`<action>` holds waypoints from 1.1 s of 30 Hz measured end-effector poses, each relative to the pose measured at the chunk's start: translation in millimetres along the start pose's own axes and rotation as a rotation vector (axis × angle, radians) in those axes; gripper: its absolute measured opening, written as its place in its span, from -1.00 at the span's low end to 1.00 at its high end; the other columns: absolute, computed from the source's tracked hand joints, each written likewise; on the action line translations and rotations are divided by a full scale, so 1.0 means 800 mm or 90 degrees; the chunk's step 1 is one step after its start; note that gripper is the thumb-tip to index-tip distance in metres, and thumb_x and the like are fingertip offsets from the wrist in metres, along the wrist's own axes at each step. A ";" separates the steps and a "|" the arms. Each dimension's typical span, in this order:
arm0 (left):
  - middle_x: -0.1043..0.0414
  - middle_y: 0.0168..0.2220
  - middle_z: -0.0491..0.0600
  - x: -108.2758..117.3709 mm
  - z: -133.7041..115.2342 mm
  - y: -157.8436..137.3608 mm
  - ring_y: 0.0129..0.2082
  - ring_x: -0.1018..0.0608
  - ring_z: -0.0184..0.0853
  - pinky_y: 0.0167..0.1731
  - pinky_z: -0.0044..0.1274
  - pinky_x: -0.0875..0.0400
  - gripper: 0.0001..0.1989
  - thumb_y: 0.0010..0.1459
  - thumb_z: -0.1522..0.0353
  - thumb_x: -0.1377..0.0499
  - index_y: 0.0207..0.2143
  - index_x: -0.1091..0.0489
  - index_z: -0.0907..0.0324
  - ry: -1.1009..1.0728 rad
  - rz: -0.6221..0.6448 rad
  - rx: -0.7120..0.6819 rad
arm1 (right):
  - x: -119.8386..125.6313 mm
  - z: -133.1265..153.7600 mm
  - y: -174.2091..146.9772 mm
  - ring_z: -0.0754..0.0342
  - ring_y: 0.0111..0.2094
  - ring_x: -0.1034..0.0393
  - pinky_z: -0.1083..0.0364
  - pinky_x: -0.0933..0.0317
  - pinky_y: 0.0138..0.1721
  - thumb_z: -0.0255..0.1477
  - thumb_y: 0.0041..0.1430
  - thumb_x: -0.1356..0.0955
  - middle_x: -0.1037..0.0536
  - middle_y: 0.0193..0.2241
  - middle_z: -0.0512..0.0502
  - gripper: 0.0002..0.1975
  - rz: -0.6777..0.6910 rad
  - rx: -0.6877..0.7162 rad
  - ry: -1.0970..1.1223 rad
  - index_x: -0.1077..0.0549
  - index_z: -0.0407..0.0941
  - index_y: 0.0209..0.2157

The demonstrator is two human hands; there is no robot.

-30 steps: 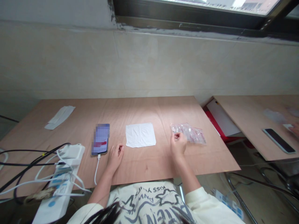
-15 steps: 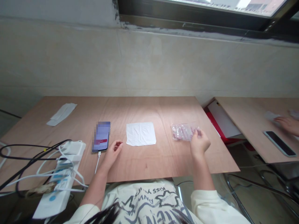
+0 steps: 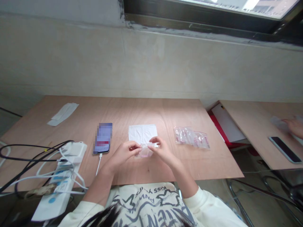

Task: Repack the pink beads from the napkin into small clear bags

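A small clear plastic bag (image 3: pixel 145 152) with pinkish marks is held between my two hands, over the near edge of a white tissue (image 3: pixel 142 131) lying flat on the table. My left hand (image 3: pixel 126 152) pinches the bag's left side. At its upper right, the fingers of my right hand (image 3: pixel 161 149) grip it, thumb toward the middle. The fingers partly hide the bag and the tissue's lower edge. To the right lies a row of overlapping clear plastic bags (image 3: pixel 189 137) with pink-red marks, apart from both hands.
A phone (image 3: pixel 103 138) on a white cable lies left of the tissue. Nearer left is a white power strip (image 3: pixel 61 183) with tangled cords. A folded white sheet (image 3: pixel 63 114) lies at the far left. On the neighbouring table are another phone (image 3: pixel 284 149) and a person's hand (image 3: pixel 295 126).
My right hand has moved left from the bag pile to the tissue, bringing one bag. My left hand has moved right from beside the phone, and both now hold that bag.
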State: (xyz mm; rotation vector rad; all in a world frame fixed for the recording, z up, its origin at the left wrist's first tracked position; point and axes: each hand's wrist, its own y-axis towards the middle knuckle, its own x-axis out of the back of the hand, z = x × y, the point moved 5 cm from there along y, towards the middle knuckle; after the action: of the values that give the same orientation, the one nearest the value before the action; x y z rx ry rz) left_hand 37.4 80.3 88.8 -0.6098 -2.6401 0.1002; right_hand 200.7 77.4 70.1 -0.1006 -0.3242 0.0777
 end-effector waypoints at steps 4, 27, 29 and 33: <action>-0.36 -0.58 -0.10 0.002 0.004 -0.001 -0.54 -0.40 -0.42 -0.53 -0.61 -0.26 -0.79 -0.08 0.27 -0.15 -0.57 -0.34 0.26 -0.032 -0.020 0.052 | -0.006 0.019 -0.017 0.11 -0.40 -0.19 0.08 -0.11 -0.32 -0.42 -0.11 -0.32 -0.30 -0.50 -0.01 -0.86 -0.132 0.075 -0.091 -0.23 -0.13 -0.52; -0.30 -0.65 -0.15 -0.019 0.001 -0.015 -0.67 -0.38 -0.48 -0.64 -0.64 -0.26 -0.84 -0.02 0.31 -0.06 -0.53 -0.27 0.24 -0.095 0.066 0.082 | -0.051 0.004 -0.027 0.20 -0.67 -0.27 0.24 -0.07 -0.67 -0.43 -0.01 -0.21 -0.40 -0.67 -0.05 -0.82 0.151 -0.206 0.021 -0.33 -0.21 -0.59; -0.25 -0.68 -0.20 -0.010 0.002 -0.013 -0.71 -0.35 -0.50 -0.70 -0.67 -0.22 -0.88 -0.05 0.35 -0.06 -0.55 -0.22 0.22 -0.074 0.000 0.090 | -0.046 0.006 -0.023 0.22 -0.68 -0.24 0.25 -0.02 -0.68 -0.48 -0.06 -0.23 -0.38 -0.71 -0.03 -0.85 0.129 -0.176 -0.054 -0.31 -0.20 -0.63; -0.17 -0.67 -0.23 0.001 -0.006 -0.009 -0.73 -0.31 -0.53 -0.75 -0.70 -0.17 -0.90 -0.07 0.40 -0.05 -0.58 -0.16 0.20 -0.015 -0.055 0.081 | -0.035 0.015 -0.014 0.22 -0.65 -0.19 0.24 0.04 -0.64 -0.53 -0.15 -0.24 -0.33 -0.73 -0.01 -0.85 0.038 -0.100 -0.216 -0.27 -0.19 -0.72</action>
State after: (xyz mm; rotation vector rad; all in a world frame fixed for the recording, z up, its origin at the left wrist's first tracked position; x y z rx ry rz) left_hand 35.9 73.8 94.4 -0.4532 -2.6540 0.2494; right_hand 170.7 65.0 74.1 -0.2538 -0.6660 0.1287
